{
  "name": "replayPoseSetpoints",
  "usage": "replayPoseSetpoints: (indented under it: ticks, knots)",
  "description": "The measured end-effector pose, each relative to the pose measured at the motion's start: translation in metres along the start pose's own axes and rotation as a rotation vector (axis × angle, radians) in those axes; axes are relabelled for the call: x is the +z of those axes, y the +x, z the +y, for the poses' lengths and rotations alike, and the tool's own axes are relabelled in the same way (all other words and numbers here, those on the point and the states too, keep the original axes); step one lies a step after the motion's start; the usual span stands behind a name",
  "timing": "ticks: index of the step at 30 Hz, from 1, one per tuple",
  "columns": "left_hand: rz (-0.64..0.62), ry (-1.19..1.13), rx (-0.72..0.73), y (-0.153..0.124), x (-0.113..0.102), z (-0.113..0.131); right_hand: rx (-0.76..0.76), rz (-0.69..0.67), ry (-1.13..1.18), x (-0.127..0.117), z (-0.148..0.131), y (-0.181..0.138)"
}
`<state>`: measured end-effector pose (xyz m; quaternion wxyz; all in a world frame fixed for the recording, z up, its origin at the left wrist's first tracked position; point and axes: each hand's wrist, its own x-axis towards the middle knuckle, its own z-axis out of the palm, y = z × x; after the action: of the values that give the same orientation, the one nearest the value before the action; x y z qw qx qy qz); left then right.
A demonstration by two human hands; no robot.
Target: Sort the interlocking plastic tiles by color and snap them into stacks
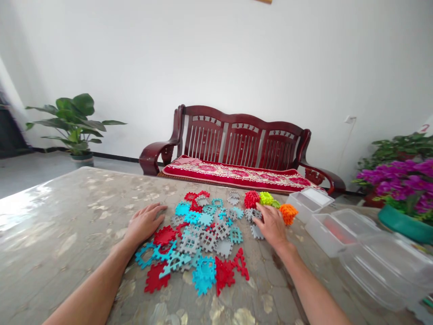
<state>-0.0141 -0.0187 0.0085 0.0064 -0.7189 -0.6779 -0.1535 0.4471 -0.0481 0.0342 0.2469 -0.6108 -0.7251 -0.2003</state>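
Several flat interlocking plastic tiles in red, blue and grey lie scattered on the marbled table. My left hand rests palm down, fingers stretched flat, on the table at the pile's left edge, beside a red tile. My right hand lies over grey tiles at the pile's right side, fingers extended toward a grey piece. Beyond it stand assembled clusters: red, green and orange.
Clear plastic boxes and lids sit on the table's right. A teal pot of purple flowers stands at the far right. Behind the table are a red wooden bench and a leafy potted plant.
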Motion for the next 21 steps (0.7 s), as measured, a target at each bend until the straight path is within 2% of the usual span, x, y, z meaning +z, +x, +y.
replayPoseSetpoints:
  ticks: [8, 21]
  knots:
    - [-0.006, 0.016, -0.007, -0.0009, 0.0002, 0.0023, -0.008, -0.012, 0.053, 0.0046, -0.0040, -0.0046]
    - [-0.022, 0.058, -0.016, -0.0008, 0.0000, 0.0043, 0.003, 0.049, 0.165, 0.0053, -0.0101, -0.0041]
